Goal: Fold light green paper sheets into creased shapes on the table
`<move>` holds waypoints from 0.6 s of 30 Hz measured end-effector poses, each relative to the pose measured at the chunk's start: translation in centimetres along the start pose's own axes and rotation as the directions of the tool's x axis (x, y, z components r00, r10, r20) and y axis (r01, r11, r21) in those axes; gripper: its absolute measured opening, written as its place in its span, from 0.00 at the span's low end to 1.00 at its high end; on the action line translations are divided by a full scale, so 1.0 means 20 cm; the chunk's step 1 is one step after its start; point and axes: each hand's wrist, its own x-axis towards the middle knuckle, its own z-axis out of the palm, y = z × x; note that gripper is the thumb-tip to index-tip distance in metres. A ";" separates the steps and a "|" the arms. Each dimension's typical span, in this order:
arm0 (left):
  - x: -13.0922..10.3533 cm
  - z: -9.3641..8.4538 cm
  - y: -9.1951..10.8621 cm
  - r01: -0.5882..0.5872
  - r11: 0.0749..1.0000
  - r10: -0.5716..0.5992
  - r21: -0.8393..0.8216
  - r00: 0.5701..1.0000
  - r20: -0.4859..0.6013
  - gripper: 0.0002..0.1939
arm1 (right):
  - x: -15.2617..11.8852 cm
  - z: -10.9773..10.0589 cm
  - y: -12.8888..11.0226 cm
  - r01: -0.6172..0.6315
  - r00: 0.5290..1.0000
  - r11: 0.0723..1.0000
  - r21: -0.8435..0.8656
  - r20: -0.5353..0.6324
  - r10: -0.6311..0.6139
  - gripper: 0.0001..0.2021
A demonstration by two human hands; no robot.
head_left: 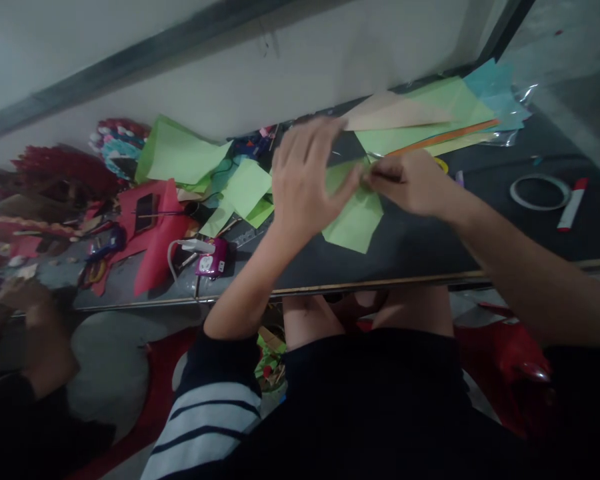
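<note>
A sheet of light green paper [355,227] sits in front of me on the dark table, with its left part behind my left hand. My left hand [305,177] is open over the paper's left side, fingers raised and a little blurred, its thumb stretched toward the right hand. My right hand [413,183] is closed in a pinch at the paper's upper right edge, and the fingertips partly hide what they grip. A small shiny strip [375,156] shows just above those fingertips; its kind is unclear.
Further back lie more green sheets [430,100] and an orange strip [443,138]. At right are a tape roll [513,193] and a red-and-white marker [573,205]. A purple power socket [213,259], red paper [160,247] and another person's hands [23,293] are at left.
</note>
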 end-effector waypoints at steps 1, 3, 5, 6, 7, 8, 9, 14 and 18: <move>0.05 -0.02 -0.04 0.030 0.997 -0.026 -0.076 0.998 0.050 0.19 | 0.01 -0.04 -0.02 0.050 0.994 0.996 -0.071 0.100 -0.043 0.20; 0.12 -0.04 -0.09 0.084 0.964 -0.028 -0.251 0.975 0.220 0.19 | 0.03 -0.10 -0.06 0.121 0.974 0.985 -0.126 0.206 -0.093 0.19; 0.15 -0.05 -0.11 0.147 0.916 -0.020 -0.372 0.946 0.324 0.21 | 0.04 -0.14 -0.08 0.142 0.970 0.986 -0.086 0.213 -0.121 0.17; 0.16 -0.05 -0.11 0.174 0.897 -0.026 -0.407 0.938 0.345 0.23 | 0.05 -0.15 -0.08 0.142 0.973 0.989 -0.052 0.193 -0.129 0.15; 0.15 -0.06 -0.10 0.193 0.883 -0.035 -0.429 0.936 0.350 0.24 | 0.05 -0.15 -0.07 0.141 0.976 0.990 -0.023 0.171 -0.135 0.14; 0.14 -0.06 -0.09 0.202 0.875 -0.041 -0.440 0.937 0.347 0.24 | 0.05 -0.16 -0.07 0.144 0.978 0.990 -0.004 0.156 -0.142 0.13; 0.13 -0.06 -0.07 0.201 0.873 -0.043 -0.445 0.939 0.341 0.24 | 0.05 -0.16 -0.06 0.151 0.978 0.989 0.005 0.147 -0.150 0.13; 0.08 -0.02 -0.05 0.169 0.898 -0.059 -0.407 0.961 0.270 0.20 | 0.03 -0.12 -0.04 0.080 0.997 0.984 0.157 0.009 -0.083 0.05; 0.05 0.02 -0.05 0.187 0.910 -0.129 -0.369 0.976 0.176 0.22 | 0.03 -0.08 -0.06 -0.050 0.972 0.957 0.285 -0.205 0.112 0.05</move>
